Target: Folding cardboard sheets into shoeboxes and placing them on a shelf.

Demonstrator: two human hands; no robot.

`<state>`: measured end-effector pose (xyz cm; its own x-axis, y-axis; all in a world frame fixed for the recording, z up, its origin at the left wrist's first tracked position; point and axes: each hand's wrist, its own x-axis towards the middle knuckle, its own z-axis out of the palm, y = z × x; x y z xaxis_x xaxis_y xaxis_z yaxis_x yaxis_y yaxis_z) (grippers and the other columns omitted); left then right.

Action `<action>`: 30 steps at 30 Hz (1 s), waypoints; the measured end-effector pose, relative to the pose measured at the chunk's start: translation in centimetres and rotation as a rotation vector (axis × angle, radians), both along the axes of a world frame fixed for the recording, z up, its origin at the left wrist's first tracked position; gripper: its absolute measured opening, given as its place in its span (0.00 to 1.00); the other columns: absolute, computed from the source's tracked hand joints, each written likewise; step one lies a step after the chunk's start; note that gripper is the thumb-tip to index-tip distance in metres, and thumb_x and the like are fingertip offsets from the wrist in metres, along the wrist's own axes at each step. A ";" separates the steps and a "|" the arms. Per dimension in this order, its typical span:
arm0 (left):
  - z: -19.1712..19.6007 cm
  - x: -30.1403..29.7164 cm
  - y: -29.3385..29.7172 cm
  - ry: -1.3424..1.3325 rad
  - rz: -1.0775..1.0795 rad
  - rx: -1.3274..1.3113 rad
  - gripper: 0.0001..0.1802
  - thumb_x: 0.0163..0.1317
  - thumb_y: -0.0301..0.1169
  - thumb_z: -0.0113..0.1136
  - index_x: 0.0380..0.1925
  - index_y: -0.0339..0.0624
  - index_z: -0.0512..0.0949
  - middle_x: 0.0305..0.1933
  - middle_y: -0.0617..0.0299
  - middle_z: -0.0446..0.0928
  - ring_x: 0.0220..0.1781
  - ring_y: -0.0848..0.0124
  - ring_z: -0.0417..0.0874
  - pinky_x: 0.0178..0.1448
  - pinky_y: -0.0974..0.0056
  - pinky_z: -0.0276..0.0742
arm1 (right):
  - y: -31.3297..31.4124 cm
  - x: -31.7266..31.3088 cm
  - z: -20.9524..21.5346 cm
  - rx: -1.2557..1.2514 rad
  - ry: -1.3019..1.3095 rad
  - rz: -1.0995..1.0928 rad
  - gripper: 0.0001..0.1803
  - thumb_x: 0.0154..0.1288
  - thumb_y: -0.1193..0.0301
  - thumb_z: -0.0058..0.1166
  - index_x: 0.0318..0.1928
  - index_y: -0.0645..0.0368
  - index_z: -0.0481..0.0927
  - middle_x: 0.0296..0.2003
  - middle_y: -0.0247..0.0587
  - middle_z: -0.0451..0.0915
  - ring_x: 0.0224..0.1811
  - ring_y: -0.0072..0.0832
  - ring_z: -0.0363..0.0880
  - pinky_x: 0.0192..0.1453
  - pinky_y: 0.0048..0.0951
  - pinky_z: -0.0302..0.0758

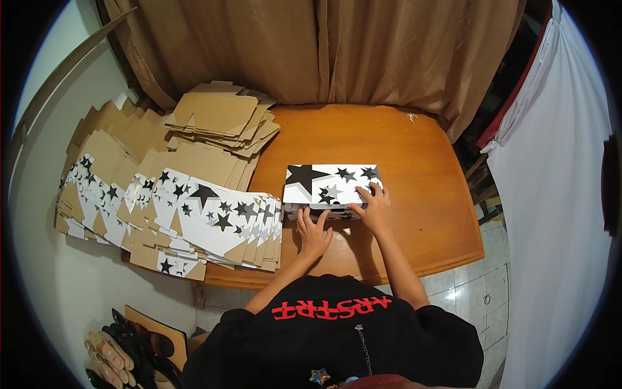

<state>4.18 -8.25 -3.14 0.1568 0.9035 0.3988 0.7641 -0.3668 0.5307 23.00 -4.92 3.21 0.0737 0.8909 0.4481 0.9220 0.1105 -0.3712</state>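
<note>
A white cardboard box (343, 175) with black and grey stars stands on the wooden table in front of me. Its lid lies on top, and a dark gap shows along the near edge between lid and front wall. My right hand (374, 211) grips the near right corner of the lid, fingers on top and thumb at the front edge. At the front left of the box, my left hand (313, 238) has its fingers spread, with the fingertips at the wall just under the lid. The inside of the box is hidden.
Flat star-printed cardboard blanks (220, 217) lie in overlapping stacks at the left, some past the table edge. A pile of plain brown blanks (217, 113) sits behind them. Brown curtains (324, 52) hang at the table's back; a white cloth (551, 194) hangs at the right.
</note>
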 end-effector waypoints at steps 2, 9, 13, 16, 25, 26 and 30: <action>0.2 -0.2 -0.2 -0.033 -0.010 0.032 0.29 0.51 0.32 0.60 0.56 0.55 0.69 0.63 0.39 0.47 0.67 0.38 0.44 0.66 0.40 0.46 | 0.0 0.1 -0.5 0.028 0.007 0.007 0.28 0.43 0.48 0.64 0.46 0.46 0.81 0.53 0.44 0.69 0.55 0.50 0.62 0.56 0.49 0.63; 0.1 -0.9 -0.5 -0.013 -0.029 0.086 0.30 0.49 0.25 0.58 0.56 0.59 0.70 0.63 0.44 0.47 0.69 0.40 0.46 0.69 0.46 0.51 | -0.5 -0.6 -2.6 0.188 -0.011 -0.024 0.26 0.45 0.50 0.63 0.46 0.45 0.81 0.51 0.42 0.70 0.56 0.51 0.61 0.57 0.50 0.61; -0.2 -1.2 -0.6 0.000 -0.039 0.088 0.31 0.49 0.24 0.57 0.57 0.60 0.70 0.63 0.44 0.47 0.69 0.40 0.45 0.69 0.45 0.51 | -0.4 -0.6 -2.7 0.233 0.046 -0.013 0.27 0.45 0.51 0.64 0.46 0.48 0.80 0.50 0.42 0.71 0.56 0.51 0.61 0.59 0.51 0.60; -0.1 -1.1 -0.6 0.001 -0.045 0.077 0.32 0.49 0.24 0.57 0.57 0.61 0.70 0.64 0.44 0.46 0.70 0.41 0.46 0.69 0.45 0.51 | -0.1 -0.5 -2.6 0.264 0.076 -0.008 0.27 0.44 0.53 0.66 0.45 0.50 0.80 0.48 0.43 0.71 0.55 0.51 0.62 0.60 0.51 0.60; -0.5 -1.7 0.9 0.112 -0.022 0.101 0.27 0.52 0.28 0.58 0.55 0.58 0.70 0.62 0.46 0.52 0.71 0.48 0.47 0.68 0.39 0.45 | -0.1 -1.1 -3.4 0.321 0.098 -0.062 0.26 0.42 0.54 0.67 0.42 0.53 0.80 0.47 0.43 0.72 0.54 0.49 0.63 0.61 0.51 0.59; -0.6 -1.8 1.1 0.062 -0.010 0.114 0.26 0.52 0.30 0.59 0.54 0.56 0.70 0.63 0.46 0.51 0.69 0.47 0.48 0.67 0.40 0.44 | -0.1 -1.0 -3.5 0.321 0.098 -0.065 0.26 0.42 0.54 0.67 0.42 0.53 0.80 0.47 0.43 0.72 0.54 0.49 0.63 0.61 0.51 0.59; -0.9 -3.0 3.0 -0.106 0.126 0.187 0.31 0.52 0.40 0.63 0.56 0.52 0.64 0.62 0.46 0.51 0.66 0.48 0.50 0.65 0.43 0.42 | 0.2 -1.0 -4.1 0.338 0.126 -0.063 0.25 0.43 0.54 0.67 0.40 0.54 0.80 0.47 0.44 0.71 0.54 0.48 0.63 0.62 0.52 0.58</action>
